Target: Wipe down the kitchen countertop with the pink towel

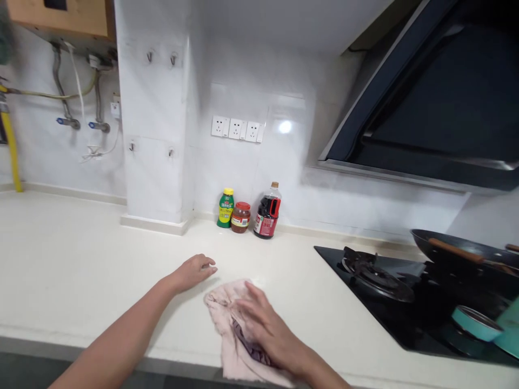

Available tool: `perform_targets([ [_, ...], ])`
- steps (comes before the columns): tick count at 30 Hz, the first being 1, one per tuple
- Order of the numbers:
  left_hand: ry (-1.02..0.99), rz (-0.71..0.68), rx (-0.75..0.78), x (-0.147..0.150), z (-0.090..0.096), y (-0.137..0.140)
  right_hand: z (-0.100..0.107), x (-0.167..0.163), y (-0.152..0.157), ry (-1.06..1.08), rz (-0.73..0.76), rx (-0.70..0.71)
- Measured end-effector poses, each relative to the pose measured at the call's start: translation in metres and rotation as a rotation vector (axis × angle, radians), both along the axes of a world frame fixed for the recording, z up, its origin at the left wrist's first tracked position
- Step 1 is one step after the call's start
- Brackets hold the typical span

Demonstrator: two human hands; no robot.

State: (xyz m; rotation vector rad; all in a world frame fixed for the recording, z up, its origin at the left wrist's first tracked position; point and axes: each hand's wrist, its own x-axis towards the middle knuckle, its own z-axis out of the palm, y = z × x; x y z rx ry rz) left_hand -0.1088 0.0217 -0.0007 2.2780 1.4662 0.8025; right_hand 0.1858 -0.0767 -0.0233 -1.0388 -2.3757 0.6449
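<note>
Cloth (233, 354), pink, on desk (93, 259), reaching front edge, under right hand (263, 324), fingers outstretched, unclenched; left hand (197, 272) empty, fingers loosely parted; risk: edgeward drag could slide cloth off.

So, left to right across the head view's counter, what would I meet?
Left hand, green bottle, red-lidded jar, dark bottle, burner, turquoise round item. The pink cloth, right hand and black pan overlap others, so are left out.
</note>
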Motion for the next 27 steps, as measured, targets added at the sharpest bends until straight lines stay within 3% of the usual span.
perform_targets([
  [2, 0.008, 0.008, 0.012, 0.005, 0.003, -0.009, -0.007, 0.034, 0.002, 0.001, -0.12, 0.103],
  [6, 0.141, -0.073, 0.036, 0.043, 0.015, -0.046, -0.038, 0.132, 0.016, -0.358, -0.406, 0.347],
  [10, 0.334, -0.22, -0.142, 0.107, 0.014, -0.087, -0.081, 0.205, 0.029, -0.448, -0.635, 0.227],
  [14, 0.319, -0.208, -0.152, 0.177, -0.011, -0.109, -0.098, 0.215, 0.034, -0.459, -0.65, 0.163],
  [18, 0.252, -0.434, -0.032, 0.25, -0.035, -0.121, -0.099, 0.217, 0.034, -0.487, -0.621, 0.16],
  [20, 0.248, -0.473, 0.049, 0.277, -0.04, -0.126, -0.102, 0.226, 0.035, -0.486, -0.562, 0.214],
  [23, 0.253, -0.45, 0.118, 0.286, -0.038, -0.137, -0.111, 0.235, 0.038, -0.494, -0.535, 0.307],
  [27, 0.195, -0.394, 0.174, 0.245, -0.037, -0.154, -0.11, 0.228, 0.039, -0.553, -0.61, 0.254],
])
